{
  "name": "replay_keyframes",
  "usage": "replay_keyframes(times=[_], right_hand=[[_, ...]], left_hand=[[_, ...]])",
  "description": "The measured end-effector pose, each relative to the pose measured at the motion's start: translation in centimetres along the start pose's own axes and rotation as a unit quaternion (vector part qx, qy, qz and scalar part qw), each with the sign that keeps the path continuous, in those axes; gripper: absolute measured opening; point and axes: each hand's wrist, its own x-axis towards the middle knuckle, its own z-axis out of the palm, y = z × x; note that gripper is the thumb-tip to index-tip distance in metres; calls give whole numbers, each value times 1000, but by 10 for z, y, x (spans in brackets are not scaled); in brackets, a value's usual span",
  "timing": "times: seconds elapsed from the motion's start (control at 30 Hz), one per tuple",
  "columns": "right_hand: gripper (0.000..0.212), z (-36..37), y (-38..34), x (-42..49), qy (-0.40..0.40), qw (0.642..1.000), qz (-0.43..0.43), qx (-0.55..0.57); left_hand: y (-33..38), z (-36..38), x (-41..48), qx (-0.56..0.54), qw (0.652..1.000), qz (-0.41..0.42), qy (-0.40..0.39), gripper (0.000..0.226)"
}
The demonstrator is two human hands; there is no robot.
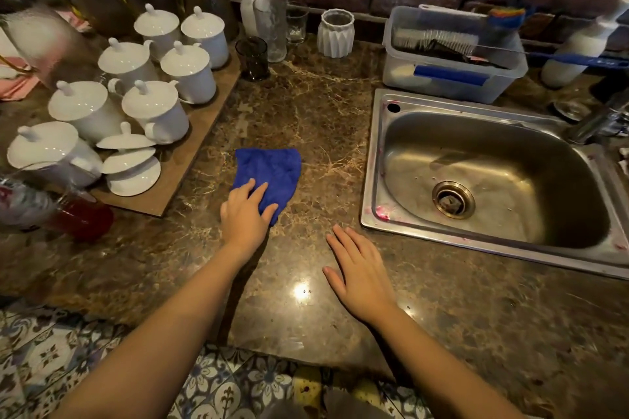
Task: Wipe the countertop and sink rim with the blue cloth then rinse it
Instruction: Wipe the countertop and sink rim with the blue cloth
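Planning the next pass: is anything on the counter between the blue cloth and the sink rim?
Nothing visible. The blue cloth lies under the left hand, and only bare countertop separates it from the sink rim. The right hand rests nearer the front edge, clear of that path.

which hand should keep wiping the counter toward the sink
Left. The left hand already presses the blue cloth on the countertop; the right hand lies flat, empty.

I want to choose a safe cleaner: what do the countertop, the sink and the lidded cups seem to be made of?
Countertop: polished brown stone, probably marble, with pale veins and glossy reflections. Sink: brushed stainless steel, grey and metallic. Lidded cups: glazed white ceramic, likely porcelain, smooth and shiny.
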Motion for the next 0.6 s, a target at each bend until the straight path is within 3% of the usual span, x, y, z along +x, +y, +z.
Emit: replay_keyframes(times=[0.43,0.53,0.6], right_hand=[[54,-4,1,1,-3,1000,-10,16],[50,-11,3,3,-11,996,-10,89],[42,-24,4,8,-12,980,13,198]], left_hand=[[52,14,-61,31,995,95,-16,39],[60,4,-54,2,997,70,-35,35],[68,-5,-48,-45,997,40,-40,35]])
